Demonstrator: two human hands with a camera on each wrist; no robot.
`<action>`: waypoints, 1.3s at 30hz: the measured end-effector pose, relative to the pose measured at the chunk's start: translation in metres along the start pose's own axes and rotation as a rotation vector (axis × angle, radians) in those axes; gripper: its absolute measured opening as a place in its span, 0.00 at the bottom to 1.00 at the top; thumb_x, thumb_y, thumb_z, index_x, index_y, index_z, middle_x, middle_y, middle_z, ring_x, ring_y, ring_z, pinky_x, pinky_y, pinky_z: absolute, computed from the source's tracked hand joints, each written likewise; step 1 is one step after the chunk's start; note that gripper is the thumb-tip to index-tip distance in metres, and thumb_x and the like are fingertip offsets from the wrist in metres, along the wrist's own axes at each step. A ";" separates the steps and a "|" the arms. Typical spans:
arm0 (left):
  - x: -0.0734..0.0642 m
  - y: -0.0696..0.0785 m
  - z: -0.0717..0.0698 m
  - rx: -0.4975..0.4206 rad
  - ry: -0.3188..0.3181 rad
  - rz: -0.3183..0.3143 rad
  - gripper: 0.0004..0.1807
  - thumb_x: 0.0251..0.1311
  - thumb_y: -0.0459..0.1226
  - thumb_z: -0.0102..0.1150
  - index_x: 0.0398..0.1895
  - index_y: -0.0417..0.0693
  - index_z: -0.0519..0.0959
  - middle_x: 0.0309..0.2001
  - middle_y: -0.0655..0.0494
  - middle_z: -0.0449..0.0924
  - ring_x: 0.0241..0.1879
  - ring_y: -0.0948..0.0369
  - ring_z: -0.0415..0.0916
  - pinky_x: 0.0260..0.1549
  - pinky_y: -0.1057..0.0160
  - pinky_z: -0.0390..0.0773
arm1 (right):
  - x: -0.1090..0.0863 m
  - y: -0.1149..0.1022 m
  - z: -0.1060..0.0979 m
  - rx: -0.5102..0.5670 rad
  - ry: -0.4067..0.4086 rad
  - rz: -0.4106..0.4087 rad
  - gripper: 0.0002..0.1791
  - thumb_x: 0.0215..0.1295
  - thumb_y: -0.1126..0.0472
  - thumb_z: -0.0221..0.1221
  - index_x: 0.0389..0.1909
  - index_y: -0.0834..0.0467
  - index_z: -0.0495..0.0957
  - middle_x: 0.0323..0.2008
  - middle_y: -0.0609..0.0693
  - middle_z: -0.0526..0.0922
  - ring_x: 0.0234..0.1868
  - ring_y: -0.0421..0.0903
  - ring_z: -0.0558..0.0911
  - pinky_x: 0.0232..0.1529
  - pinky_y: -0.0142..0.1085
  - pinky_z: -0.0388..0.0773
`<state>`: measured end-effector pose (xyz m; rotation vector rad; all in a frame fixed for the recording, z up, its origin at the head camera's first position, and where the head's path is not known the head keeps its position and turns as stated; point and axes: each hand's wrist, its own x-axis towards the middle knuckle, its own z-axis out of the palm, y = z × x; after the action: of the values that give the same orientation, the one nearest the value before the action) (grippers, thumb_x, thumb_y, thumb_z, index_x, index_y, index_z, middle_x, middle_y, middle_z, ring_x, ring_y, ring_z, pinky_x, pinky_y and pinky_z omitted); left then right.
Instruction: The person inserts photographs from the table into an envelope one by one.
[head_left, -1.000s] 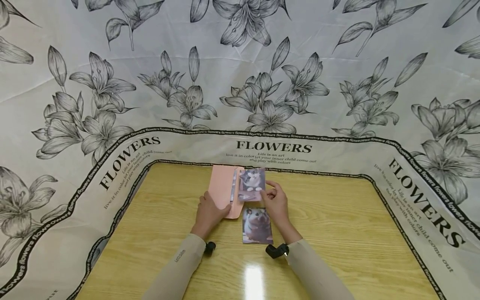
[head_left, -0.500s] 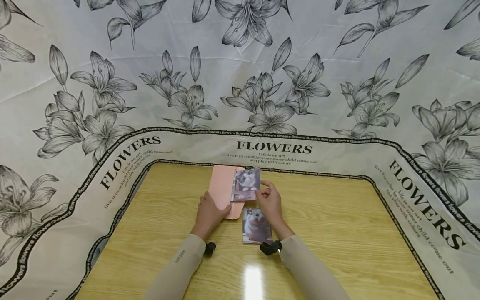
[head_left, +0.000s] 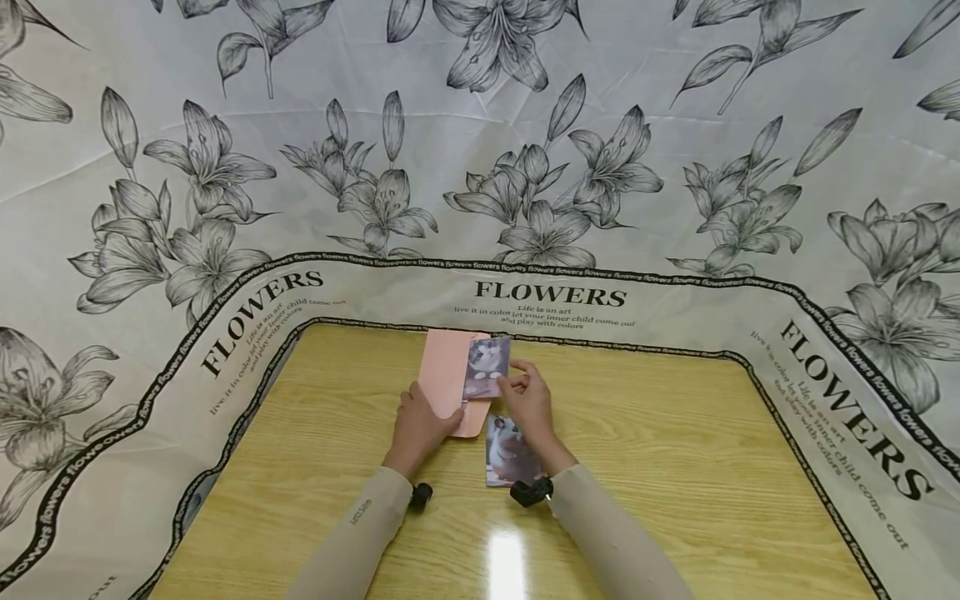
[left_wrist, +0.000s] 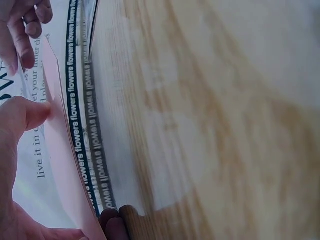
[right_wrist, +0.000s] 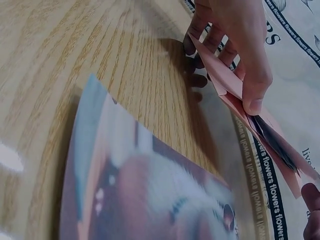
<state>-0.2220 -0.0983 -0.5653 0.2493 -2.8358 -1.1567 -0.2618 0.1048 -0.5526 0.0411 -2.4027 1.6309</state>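
Observation:
My left hand point(head_left: 423, 421) grips a pink envelope point(head_left: 441, 362), thumb on the near face and fingers behind. In the right wrist view the envelope point(right_wrist: 225, 77) gapes along one edge, and something dark shows inside it. My right hand point(head_left: 531, 404) pinches the right side of a picture card point(head_left: 483, 365) with a grey-and-white cat-like animal. The card's left edge is at the envelope's opening; how far it is inside is hard to tell. Below it, a second picture card point(head_left: 504, 450) with a mouse-like animal lies on the table, partly covered by my right wrist.
A wood-grain table point(head_left: 675, 467) lies under both hands. Behind and at the sides rises a white cloth point(head_left: 360, 292) printed with flowers and lettering. Black wrist cameras sit on both wrists, the right one point(head_left: 531, 492) over the lower card.
My right hand has moved left with the cat picture card, bringing it against the envelope's opening. The left hand and envelope have hardly moved. The right wrist now covers part of the lower card.

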 end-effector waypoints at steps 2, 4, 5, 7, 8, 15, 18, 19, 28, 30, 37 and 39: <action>0.000 0.000 0.000 -0.004 0.000 -0.001 0.59 0.58 0.58 0.76 0.76 0.28 0.57 0.62 0.25 0.68 0.57 0.33 0.76 0.57 0.36 0.79 | -0.001 -0.001 0.001 -0.004 -0.004 -0.001 0.23 0.73 0.63 0.68 0.66 0.63 0.78 0.36 0.58 0.90 0.31 0.44 0.83 0.30 0.32 0.77; 0.000 0.000 0.000 -0.008 0.000 -0.003 0.59 0.58 0.58 0.76 0.76 0.27 0.57 0.63 0.25 0.68 0.57 0.33 0.76 0.57 0.36 0.79 | -0.002 -0.002 0.003 -0.011 -0.019 0.002 0.24 0.72 0.63 0.68 0.66 0.63 0.78 0.37 0.58 0.89 0.31 0.44 0.83 0.30 0.33 0.77; 0.000 -0.001 0.000 -0.007 -0.003 -0.006 0.59 0.58 0.58 0.75 0.76 0.28 0.57 0.63 0.25 0.68 0.58 0.33 0.76 0.58 0.37 0.79 | -0.002 -0.003 0.003 -0.015 -0.027 0.000 0.24 0.72 0.64 0.68 0.66 0.64 0.78 0.38 0.58 0.89 0.31 0.44 0.83 0.29 0.33 0.77; 0.000 -0.001 0.000 -0.013 -0.002 -0.008 0.59 0.58 0.58 0.76 0.76 0.28 0.57 0.64 0.25 0.67 0.58 0.33 0.75 0.58 0.36 0.79 | -0.003 -0.004 0.005 -0.019 -0.046 0.008 0.25 0.72 0.64 0.68 0.67 0.63 0.78 0.38 0.58 0.88 0.30 0.43 0.81 0.29 0.33 0.76; 0.000 -0.001 0.000 -0.014 -0.001 -0.009 0.59 0.58 0.58 0.76 0.77 0.28 0.57 0.64 0.25 0.67 0.58 0.33 0.75 0.58 0.36 0.79 | -0.003 -0.004 0.005 -0.024 -0.056 0.011 0.26 0.72 0.64 0.68 0.68 0.63 0.77 0.38 0.58 0.88 0.30 0.43 0.81 0.28 0.32 0.76; 0.003 -0.001 0.001 -0.006 -0.009 -0.012 0.59 0.58 0.58 0.75 0.77 0.29 0.56 0.65 0.26 0.67 0.59 0.34 0.75 0.59 0.37 0.78 | -0.002 -0.005 0.010 -0.048 -0.080 -0.006 0.25 0.71 0.67 0.67 0.67 0.64 0.78 0.37 0.58 0.87 0.25 0.41 0.76 0.24 0.31 0.73; 0.002 -0.001 0.000 -0.003 -0.008 -0.008 0.58 0.58 0.58 0.76 0.77 0.28 0.57 0.64 0.26 0.67 0.59 0.34 0.76 0.58 0.37 0.79 | -0.002 -0.004 0.012 -0.053 -0.089 -0.008 0.25 0.71 0.67 0.67 0.67 0.64 0.78 0.36 0.57 0.86 0.24 0.40 0.76 0.22 0.31 0.73; 0.002 -0.001 0.000 -0.002 -0.008 -0.007 0.58 0.58 0.58 0.76 0.76 0.28 0.57 0.64 0.26 0.68 0.58 0.34 0.76 0.58 0.38 0.79 | -0.002 -0.004 0.012 -0.053 -0.092 -0.005 0.25 0.71 0.67 0.67 0.67 0.64 0.78 0.36 0.56 0.86 0.24 0.40 0.76 0.22 0.31 0.73; 0.000 0.001 -0.001 0.015 0.003 0.009 0.57 0.59 0.58 0.75 0.74 0.27 0.59 0.60 0.26 0.69 0.54 0.34 0.78 0.54 0.39 0.81 | 0.000 -0.006 0.015 -0.091 -0.120 0.005 0.25 0.73 0.64 0.67 0.68 0.61 0.78 0.39 0.56 0.86 0.27 0.41 0.78 0.23 0.32 0.74; 0.000 0.002 -0.002 0.026 0.010 0.019 0.56 0.59 0.58 0.75 0.73 0.26 0.60 0.58 0.27 0.70 0.51 0.35 0.79 0.52 0.39 0.82 | 0.000 -0.005 0.016 -0.096 -0.130 0.007 0.25 0.73 0.64 0.67 0.68 0.61 0.78 0.40 0.56 0.85 0.27 0.41 0.78 0.24 0.33 0.74; -0.001 0.003 -0.002 0.029 0.014 0.017 0.55 0.58 0.57 0.76 0.73 0.27 0.60 0.57 0.28 0.70 0.51 0.35 0.78 0.52 0.39 0.81 | 0.000 -0.002 0.021 -0.111 -0.138 0.001 0.24 0.72 0.65 0.66 0.67 0.62 0.79 0.39 0.54 0.85 0.31 0.44 0.81 0.27 0.32 0.75; -0.001 0.003 -0.001 0.031 0.013 0.014 0.56 0.58 0.57 0.76 0.73 0.27 0.60 0.58 0.28 0.70 0.52 0.35 0.78 0.52 0.39 0.81 | 0.000 -0.001 0.022 -0.109 -0.136 -0.016 0.24 0.72 0.65 0.66 0.67 0.63 0.79 0.38 0.54 0.85 0.31 0.45 0.81 0.27 0.32 0.74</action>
<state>-0.2217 -0.0969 -0.5626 0.2369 -2.8414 -1.1058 -0.2654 0.0847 -0.5596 0.1560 -2.5820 1.5330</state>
